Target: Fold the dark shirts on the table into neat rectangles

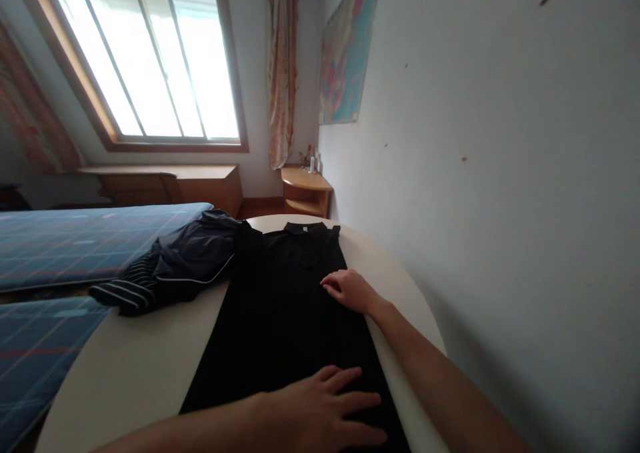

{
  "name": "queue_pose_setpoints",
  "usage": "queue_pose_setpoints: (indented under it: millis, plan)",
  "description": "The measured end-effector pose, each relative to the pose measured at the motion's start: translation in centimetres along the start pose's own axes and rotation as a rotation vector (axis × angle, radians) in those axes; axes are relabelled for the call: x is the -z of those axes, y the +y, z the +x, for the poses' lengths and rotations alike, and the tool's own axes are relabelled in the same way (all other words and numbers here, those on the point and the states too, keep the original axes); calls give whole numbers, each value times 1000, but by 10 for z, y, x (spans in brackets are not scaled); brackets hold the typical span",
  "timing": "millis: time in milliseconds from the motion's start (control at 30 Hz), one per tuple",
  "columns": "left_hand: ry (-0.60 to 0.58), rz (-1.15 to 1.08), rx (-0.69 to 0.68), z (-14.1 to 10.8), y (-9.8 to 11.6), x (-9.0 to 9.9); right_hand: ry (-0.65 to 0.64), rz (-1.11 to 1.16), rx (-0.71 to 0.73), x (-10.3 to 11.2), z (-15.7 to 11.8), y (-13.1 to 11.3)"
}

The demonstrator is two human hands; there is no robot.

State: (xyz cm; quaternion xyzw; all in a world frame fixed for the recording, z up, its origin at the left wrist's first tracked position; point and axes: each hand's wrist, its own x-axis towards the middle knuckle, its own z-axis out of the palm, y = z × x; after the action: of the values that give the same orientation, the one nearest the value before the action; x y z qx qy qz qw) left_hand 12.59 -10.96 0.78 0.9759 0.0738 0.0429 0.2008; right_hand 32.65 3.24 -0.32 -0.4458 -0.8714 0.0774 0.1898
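A black collared shirt (287, 319) lies spread out lengthwise on a round white table (150, 359), its collar at the far end. My left hand (335, 406) reaches across the near part of the shirt, fingers spread and palm down over the cloth. Farther up, my right hand (351, 291) is at the shirt's right edge. Its fingers are drawn together in a pinch with the tips at the black cloth; any fold between them is too dark to make out clearly.
Dark clothes with white stripes (185, 263) lie bunched at the table's left side. Beyond them is a bed with a blue checked cover (100, 239). A white wall (500, 206) rises close on the right. A wooden corner shelf (306, 179) stands behind the table.
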Motion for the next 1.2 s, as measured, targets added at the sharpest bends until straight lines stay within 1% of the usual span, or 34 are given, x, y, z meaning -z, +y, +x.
queue_pose_setpoints:
  millis: [67,100,167,267,333,400,533,733,833,933,1000,1067,1133,1200]
  plan:
    - [79,-1,14,0,-12,11,6,-46,-15,-3,9,2]
    - [122,22,36,-1,-21,16,15,-66,-25,-5,15,3]
    - [173,93,92,-4,-41,22,27,-117,-47,-10,27,7]
    - [226,131,151,-12,-67,19,13,-213,-69,-15,43,11]
    - [254,116,136,-17,-77,13,-17,-266,-78,-18,49,13]
    - [276,97,108,-20,-81,8,-34,-301,-79,-20,52,13]
    - [286,72,62,-19,-84,7,-14,-318,-82,-19,53,9]
    - [293,92,26,-17,-79,15,62,-220,-61,-20,56,8]
    - [319,84,39,-18,-73,16,89,-165,-81,-27,55,10]
    - [320,64,113,-18,-67,17,106,-117,-135,-35,52,13]
    - [268,78,195,-18,-64,18,94,-113,-158,-40,51,14]
    - [179,99,263,-17,-61,18,56,-127,-177,-43,49,15]
    - [107,102,293,-16,-58,18,12,-143,-190,-45,48,14]
    - [80,94,294,-16,-55,18,-12,-150,-188,-44,47,14]
